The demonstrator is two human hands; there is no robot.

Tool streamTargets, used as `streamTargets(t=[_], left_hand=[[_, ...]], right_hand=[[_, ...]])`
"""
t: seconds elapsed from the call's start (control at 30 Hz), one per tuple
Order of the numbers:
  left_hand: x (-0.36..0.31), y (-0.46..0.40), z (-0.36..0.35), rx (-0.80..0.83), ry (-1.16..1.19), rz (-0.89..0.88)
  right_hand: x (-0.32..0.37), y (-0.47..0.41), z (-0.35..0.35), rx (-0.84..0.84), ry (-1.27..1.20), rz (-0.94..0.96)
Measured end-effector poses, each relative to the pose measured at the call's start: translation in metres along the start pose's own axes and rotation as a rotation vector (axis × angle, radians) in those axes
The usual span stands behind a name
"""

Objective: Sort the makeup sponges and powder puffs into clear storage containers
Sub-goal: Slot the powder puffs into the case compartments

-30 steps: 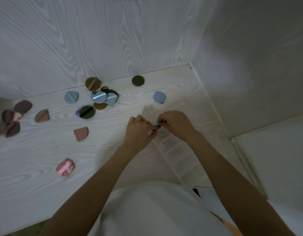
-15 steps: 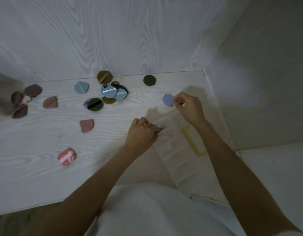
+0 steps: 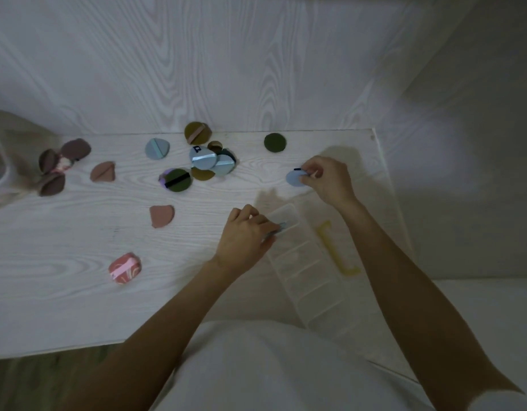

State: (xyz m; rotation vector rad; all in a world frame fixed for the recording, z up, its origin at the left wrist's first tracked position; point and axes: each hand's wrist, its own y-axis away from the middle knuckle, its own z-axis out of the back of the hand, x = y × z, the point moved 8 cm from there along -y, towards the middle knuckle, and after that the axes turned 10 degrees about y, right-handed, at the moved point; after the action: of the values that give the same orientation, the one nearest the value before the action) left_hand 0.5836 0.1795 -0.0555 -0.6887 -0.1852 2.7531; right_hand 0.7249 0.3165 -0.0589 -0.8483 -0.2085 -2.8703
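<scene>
My right hand is pinching a pale blue powder puff on the desk | my left hand is gripping the clear divided container's near edge.

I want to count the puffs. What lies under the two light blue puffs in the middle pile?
Under the light blue puffs, mustard and dark green puffs stick out. More may be covered.

A pale wooden table with a clear grain pattern fills the lower left part of the view. Behind it stands a white wall panel with the same wood grain, and at the right a plain grey wall meets it in the corner.
</scene>
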Motion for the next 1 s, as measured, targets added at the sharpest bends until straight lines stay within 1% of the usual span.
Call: streamTargets(t=[0.07, 0.13, 0.2, 0.3, 0.4, 0.5, 0.57, 0.73, 0.87, 1.0], left_hand=[[0.001, 0.002, 0.001, -0.018, -0.001, 0.011], [0.000, 0.004, 0.001, -0.027, 0.001, 0.017], [-0.002, 0.005, 0.003, -0.034, -0.003, 0.001], [-0.004, 0.005, 0.005, -0.035, -0.002, -0.011], [-0.005, 0.007, 0.007, -0.047, 0.001, -0.022], [-0.002, 0.012, 0.009, -0.059, -0.017, -0.038], [0.003, 0.018, 0.012, -0.084, -0.031, -0.036], [0.015, 0.033, 0.018, -0.113, -0.046, -0.012], [0.024, 0.037, 0.021, -0.096, -0.051, 0.031], [0.048, 0.041, 0.031, -0.116, -0.063, 0.092]], right_hand=[[0.022, 0.030, 0.010, 0.033, -0.120, 0.147], [0.036, 0.057, 0.012, 0.070, -0.134, 0.262], [0.040, 0.073, 0.004, 0.058, -0.033, 0.335], [0.044, 0.081, -0.014, -0.011, 0.199, 0.389], [0.056, 0.083, -0.032, -0.063, 0.373, 0.487], [0.069, 0.083, -0.047, -0.034, 0.486, 0.572], [0.071, 0.081, -0.055, 0.025, 0.488, 0.583], [0.080, 0.078, -0.062, 0.135, 0.371, 0.570], [0.084, 0.069, -0.057, 0.230, 0.268, 0.467], [0.104, 0.027, -0.046, 0.155, 0.176, 0.407]])
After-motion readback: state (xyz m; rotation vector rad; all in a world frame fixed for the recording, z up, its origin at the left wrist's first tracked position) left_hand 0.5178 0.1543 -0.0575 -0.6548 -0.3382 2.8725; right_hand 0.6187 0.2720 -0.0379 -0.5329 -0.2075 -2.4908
